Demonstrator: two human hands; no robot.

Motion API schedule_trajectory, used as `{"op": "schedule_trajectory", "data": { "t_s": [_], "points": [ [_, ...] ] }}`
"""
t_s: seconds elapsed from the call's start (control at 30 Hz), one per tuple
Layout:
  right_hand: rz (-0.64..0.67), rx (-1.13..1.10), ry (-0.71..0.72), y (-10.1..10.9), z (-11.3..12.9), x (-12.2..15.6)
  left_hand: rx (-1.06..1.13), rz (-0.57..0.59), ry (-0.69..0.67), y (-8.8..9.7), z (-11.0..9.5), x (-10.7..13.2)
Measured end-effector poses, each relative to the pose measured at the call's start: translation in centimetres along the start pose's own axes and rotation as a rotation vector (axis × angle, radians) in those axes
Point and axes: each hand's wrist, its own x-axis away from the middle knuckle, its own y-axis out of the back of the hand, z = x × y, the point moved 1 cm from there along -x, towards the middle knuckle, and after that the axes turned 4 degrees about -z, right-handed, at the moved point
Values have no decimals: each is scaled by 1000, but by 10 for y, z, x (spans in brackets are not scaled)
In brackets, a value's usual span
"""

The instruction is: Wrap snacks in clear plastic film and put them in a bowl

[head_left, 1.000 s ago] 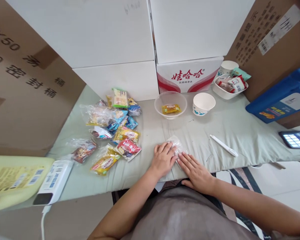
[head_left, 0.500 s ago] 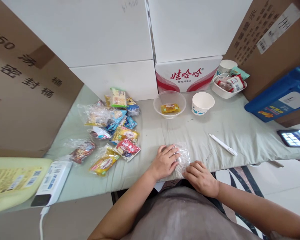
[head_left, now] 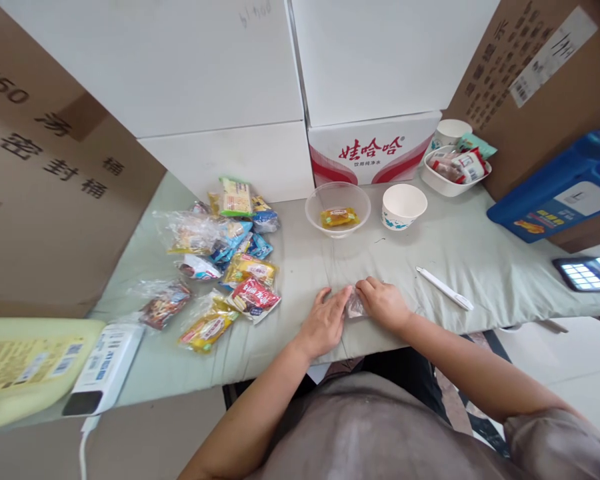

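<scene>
A small clear plastic bag (head_left: 355, 307) lies on the green cloth, partly hidden between my two hands; it looks folded over. My left hand (head_left: 325, 323) rests flat on the cloth along the bag's left side, its fingers stretched out and the fingertips touching the plastic. With fingers curled down, my right hand (head_left: 384, 305) grips the bag's far right part. Beyond the hands stands a clear plastic bowl (head_left: 313, 212) with one yellow snack packet (head_left: 340, 217) in it. A white paper cup (head_left: 401, 208) with blue leaves is beside the bowl.
Several snack packets (head_left: 250, 270) are piled at the left. A white utility knife (head_left: 444, 289) lies to the right. Behind it are a white bowl (head_left: 447, 188) of packets, a blue bottle (head_left: 555, 190) and a phone (head_left: 587, 273). White boxes (head_left: 220, 160) line the back; a power strip (head_left: 105, 367) is near left.
My right hand has moved from the bag's near edge up to its far side, and the near part of the bag is now folded over. My left hand has shifted slightly left and nearer.
</scene>
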Motion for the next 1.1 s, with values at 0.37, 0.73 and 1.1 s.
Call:
{"op": "schedule_trajectory", "data": {
  "t_s": [0.37, 0.73, 1.1],
  "points": [
    [17, 76, -45, -7, 4, -2, -78, -25, -25, 7, -12, -6],
    [-314, -87, 223, 4, -11, 11, -122, 2, 113, 3, -10, -10],
    [-137, -111, 408, 11, -22, 22, -152, -39, 199, 3, -6, -4]
  ]
}}
